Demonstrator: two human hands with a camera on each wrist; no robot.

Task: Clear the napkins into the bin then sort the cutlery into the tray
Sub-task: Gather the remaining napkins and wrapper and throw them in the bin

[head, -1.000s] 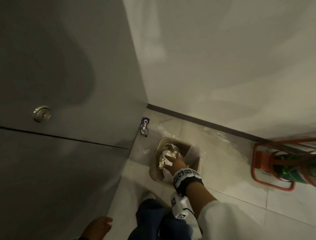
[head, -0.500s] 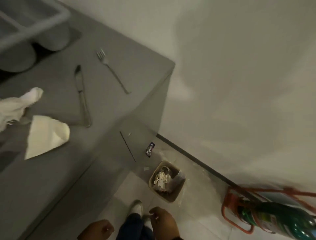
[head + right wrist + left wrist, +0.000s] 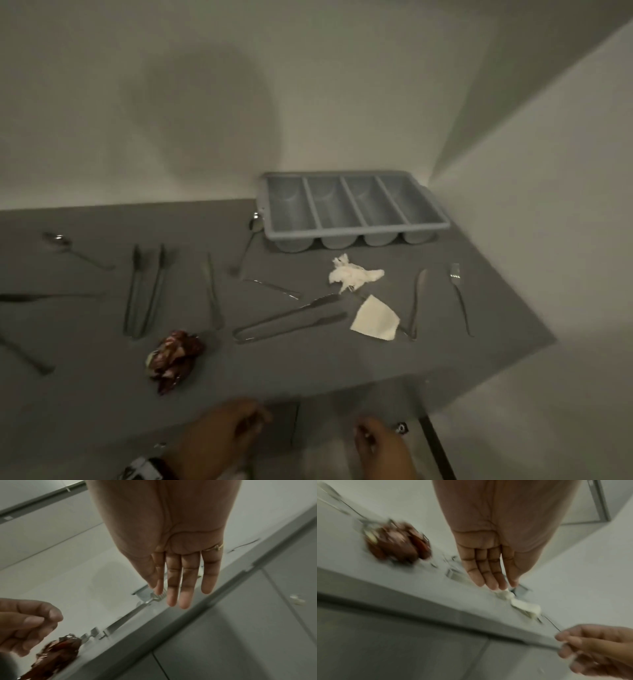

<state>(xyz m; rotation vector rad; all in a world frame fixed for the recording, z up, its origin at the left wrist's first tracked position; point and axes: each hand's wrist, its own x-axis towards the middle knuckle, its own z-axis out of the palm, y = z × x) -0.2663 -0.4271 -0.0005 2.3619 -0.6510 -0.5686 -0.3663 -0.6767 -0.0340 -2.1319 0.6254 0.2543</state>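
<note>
Both hands hang empty just in front of the grey counter (image 3: 308, 370), below its front edge: the left hand (image 3: 219, 435) and the right hand (image 3: 383, 452) each have fingers straight and loosely together, pointing toward the counter. On the counter, a crumpled white napkin (image 3: 352, 274) lies just in front of the blue-grey tray (image 3: 352, 205), a folded napkin (image 3: 375, 320) nearer the front edge, a dark red crumpled wrapper (image 3: 174, 356) to the left, and cutlery is scattered around them.

Readable text: none in any view.
Wristband (image 3: 144, 471): black-and-white square marker patterns, no letters or numbers legible.
Crumpled wrapper (image 3: 174, 354): red-brown print, too blurred to read.
Tray (image 3: 356, 228): unmarked grey plastic.
</note>
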